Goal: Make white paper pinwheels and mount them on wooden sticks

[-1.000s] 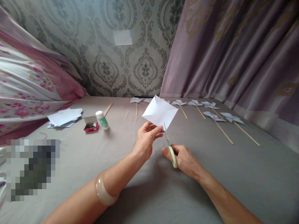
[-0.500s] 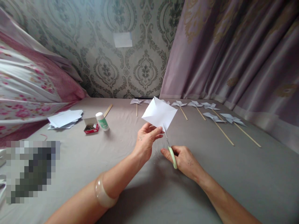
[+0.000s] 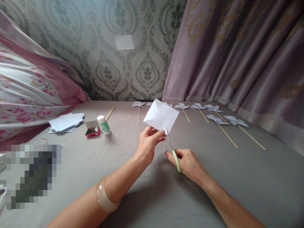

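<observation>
A white square of paper (image 3: 161, 115) is raised above the grey sheet, turned so that one corner points up. My left hand (image 3: 150, 139) pinches its lower edge between thumb and fingers. In my right hand (image 3: 187, 161) is a pair of scissors (image 3: 176, 160) with pale green handles. Their blades reach up into the paper's bottom corner, just right of my left thumb. The fingers inside the handles are partly hidden. Behind the paper, part of a white pinwheel (image 3: 149, 104) shows.
Several paper pinwheels on sticks (image 3: 228, 134) lie at the back and right. At left are a stack of white paper (image 3: 66, 122), a red box of small dark items (image 3: 93, 132), a white-and-green bottle (image 3: 104, 125) and wooden sticks (image 3: 110, 113). A patterned wall and curtains border the surface.
The paper and scissors have shifted very slightly to the left. My right thumb sits a little closer to the scissor handle. Both hands keep their hold.
</observation>
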The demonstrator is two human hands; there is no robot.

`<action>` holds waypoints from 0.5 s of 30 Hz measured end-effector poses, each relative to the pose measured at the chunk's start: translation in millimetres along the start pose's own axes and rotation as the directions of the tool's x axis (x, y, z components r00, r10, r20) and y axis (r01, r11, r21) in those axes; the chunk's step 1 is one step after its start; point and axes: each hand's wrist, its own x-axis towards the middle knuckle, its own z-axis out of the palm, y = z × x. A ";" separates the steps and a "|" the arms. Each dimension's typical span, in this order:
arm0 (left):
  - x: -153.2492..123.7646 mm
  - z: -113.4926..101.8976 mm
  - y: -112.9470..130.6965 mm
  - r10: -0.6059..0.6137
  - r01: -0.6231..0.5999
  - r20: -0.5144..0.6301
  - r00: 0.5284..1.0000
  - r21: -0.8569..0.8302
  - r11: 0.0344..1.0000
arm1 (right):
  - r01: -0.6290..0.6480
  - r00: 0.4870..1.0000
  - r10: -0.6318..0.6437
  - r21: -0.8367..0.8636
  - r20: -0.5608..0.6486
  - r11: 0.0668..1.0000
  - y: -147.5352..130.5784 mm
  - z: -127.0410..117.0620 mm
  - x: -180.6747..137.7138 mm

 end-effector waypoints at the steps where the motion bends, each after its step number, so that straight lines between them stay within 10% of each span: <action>1: 0.1 0.0 0.0 -0.001 0.001 0.001 1.000 0.000 1.000 | -0.002 1.000 0.002 -0.003 0.000 1.000 0.0 0.0 0.1; 15: -7.1 4.5 -2.7 -0.026 0.026 0.058 0.998 -0.002 1.000 | 0.018 1.000 -0.017 0.092 -0.018 0.996 1.7 -1.8 0.9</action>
